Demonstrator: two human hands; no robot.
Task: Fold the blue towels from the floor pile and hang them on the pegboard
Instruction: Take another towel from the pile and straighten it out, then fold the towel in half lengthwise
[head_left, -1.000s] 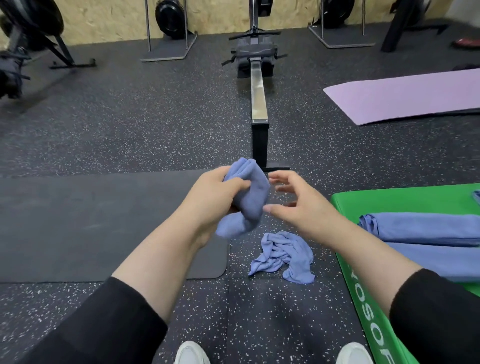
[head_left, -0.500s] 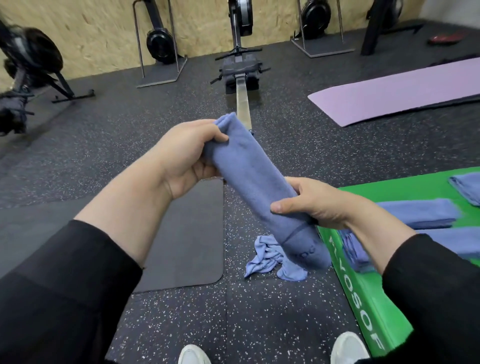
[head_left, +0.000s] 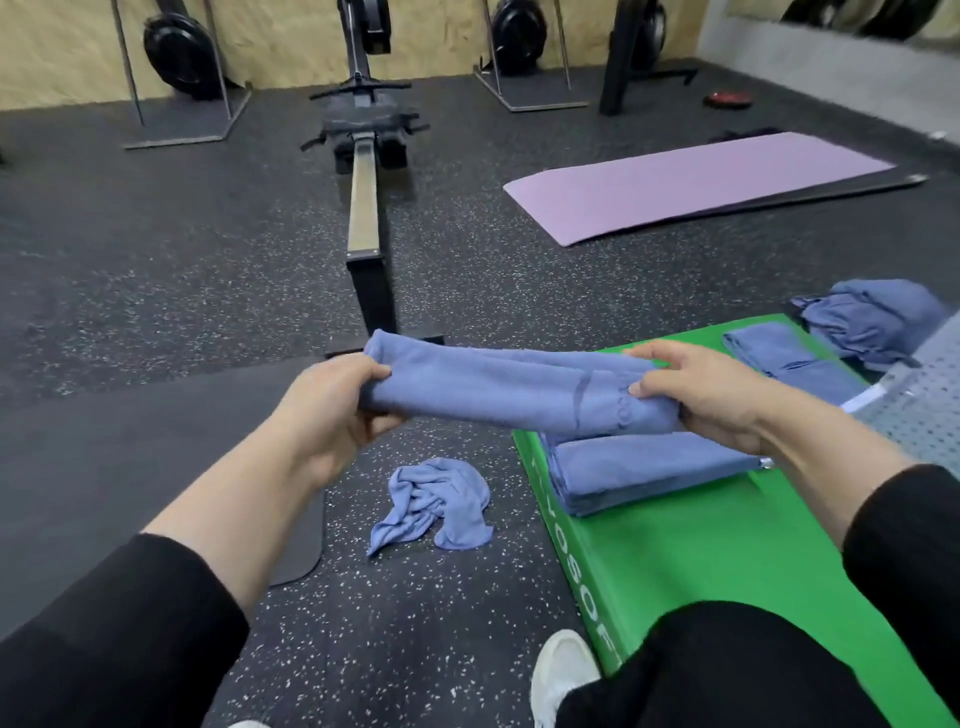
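At about nine o'clock of the scene the left hand (head_left: 332, 410) has its grip curled tight around one end of a blue towel (head_left: 511, 392), thumb on top and fingers wrapped under, so the cloth is clamped rather than merely resting there. The towel runs across the middle as a long narrow band, held in the air above the floor (head_left: 171, 270), its right end over the near corner of a green mat (head_left: 727, 551). Below it, at roughly six o'clock, a crumpled towel (head_left: 434, 501) lies loose on the floor, not yet folded. Further right, a folded stack (head_left: 644, 470) sits on the green mat directly under the held towel, and another folded towel (head_left: 784, 356) lies at about two o'clock on the same mat, with a rumpled heap (head_left: 872, 319) just beyond its far edge. The right hand (head_left: 711, 392) pinches the other end of the band, fingers bent over the top and thumb beneath, also clamped on the cloth. I judge the work to be partway: several towels are folded, this one is mid-fold, at least the floor one and the heap remain, and none can be seen hung; no pegboard can be made out for certain.
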